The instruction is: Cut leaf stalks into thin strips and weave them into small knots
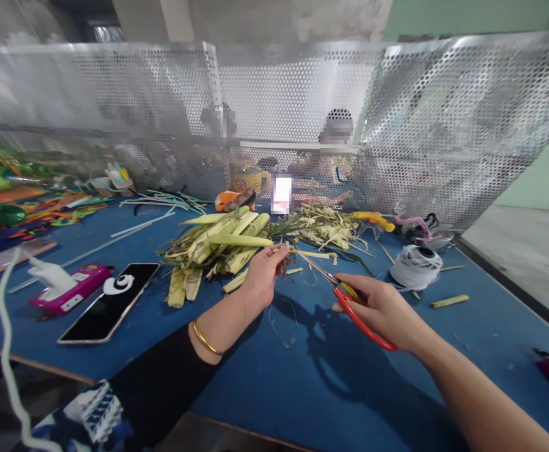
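Note:
My left hand (264, 271) is closed in a pinch at the middle of the blue table (279, 376), on a small piece of plant stem partly hidden by the fingers. In my right hand (385, 307) are scissors (362, 323) with red handles and some yellow on the inside. Their narrow blades point toward my left fingertips; whether the tips touch the piece I cannot tell. Just beyond my left hand lies a heap of pale green corn husks (237, 235). Behind the blade tips is a second pile of shredded plant strips (328, 227).
A phone (114, 307) and a magenta power strip (70, 292) with a white cable lie left. To the right stand a white thread spool (416, 267) and a yellow-handled tool (373, 220). Perforated metal screens (298, 81) line the back, with people behind.

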Available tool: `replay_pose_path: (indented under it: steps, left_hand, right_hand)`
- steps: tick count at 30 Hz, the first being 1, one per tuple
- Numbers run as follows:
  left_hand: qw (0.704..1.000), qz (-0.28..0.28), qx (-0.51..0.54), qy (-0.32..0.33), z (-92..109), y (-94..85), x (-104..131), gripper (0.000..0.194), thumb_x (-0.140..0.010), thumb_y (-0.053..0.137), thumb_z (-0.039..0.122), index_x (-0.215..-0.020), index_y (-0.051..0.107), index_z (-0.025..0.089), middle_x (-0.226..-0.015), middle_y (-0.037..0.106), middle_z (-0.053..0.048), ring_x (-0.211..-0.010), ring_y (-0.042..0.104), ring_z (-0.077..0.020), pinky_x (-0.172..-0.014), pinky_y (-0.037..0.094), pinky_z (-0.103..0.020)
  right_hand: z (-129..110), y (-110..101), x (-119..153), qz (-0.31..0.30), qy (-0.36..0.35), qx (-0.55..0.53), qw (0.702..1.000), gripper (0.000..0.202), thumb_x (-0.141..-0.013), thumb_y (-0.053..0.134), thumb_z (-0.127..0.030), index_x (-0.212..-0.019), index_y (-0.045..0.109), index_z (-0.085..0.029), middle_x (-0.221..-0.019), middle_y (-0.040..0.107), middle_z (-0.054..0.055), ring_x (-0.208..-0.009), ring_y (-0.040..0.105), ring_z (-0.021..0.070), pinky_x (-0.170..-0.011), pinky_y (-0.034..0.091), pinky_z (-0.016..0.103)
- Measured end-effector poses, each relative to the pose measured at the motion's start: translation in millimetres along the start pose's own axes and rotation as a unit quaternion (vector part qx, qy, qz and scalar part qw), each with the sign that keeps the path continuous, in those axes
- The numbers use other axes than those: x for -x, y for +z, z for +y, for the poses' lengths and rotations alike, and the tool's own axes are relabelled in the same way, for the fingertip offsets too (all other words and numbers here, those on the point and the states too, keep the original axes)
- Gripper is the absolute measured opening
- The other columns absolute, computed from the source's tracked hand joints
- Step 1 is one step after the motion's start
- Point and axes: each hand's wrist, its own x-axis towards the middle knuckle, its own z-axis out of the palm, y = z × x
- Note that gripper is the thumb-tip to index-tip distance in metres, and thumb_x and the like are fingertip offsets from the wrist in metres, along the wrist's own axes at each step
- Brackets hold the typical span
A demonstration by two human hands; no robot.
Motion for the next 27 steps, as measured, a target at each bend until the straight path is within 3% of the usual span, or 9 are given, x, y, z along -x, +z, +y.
replay_pose_path:
  steps: [13,18,27]
  left_hand:
    - [0.999,-0.007,0.039,-0.005,-1.8,0.2,-2.8,0.019,-0.060,0.080,0.022,-0.070,0.066,0.014,-0.064,0.062,0.002,-0.056,0.052,-0.0068,-0.051,0.033,-0.021]
    - [0.999,0.003,0.047,-0.026,0.7,1.3,-0.7,0.020,-0.059,0.081,0.021,-0.070,0.066,0.014,-0.062,0.062,0.002,-0.056,0.053,-0.0070,-0.050,0.032,-0.019]
    - [0.998,0.010,0.045,-0.046,1.7,-0.6,-1.9,0.016,-0.066,0.077,0.020,-0.075,0.066,0.014,-0.070,0.066,0.000,-0.058,0.057,-0.0072,-0.052,0.039,-0.018]
  right_hand:
    - [-6.5,-0.5,1.4,-0.020,0.015,-0.032,0.999,0.027,-0.081,0.057,-0.039,-0.096,0.067,-0.019,-0.083,0.066,0.004,-0.083,0.065,0.0242,-0.061,0.047,0.026]
    - [-11.2,-0.8,2.7,-0.031,0.032,-0.039,0.998,0.026,-0.082,0.055,-0.038,-0.098,0.064,-0.019,-0.072,0.063,-0.001,-0.064,0.060,0.0170,-0.054,0.042,0.023]
    - [-2.5,1.7,0.2,-0.003,0.033,-0.011,0.999,0.034,-0.081,0.056,-0.044,-0.103,0.066,-0.019,-0.069,0.066,-0.001,-0.059,0.057,0.0157,-0.052,0.041,0.023]
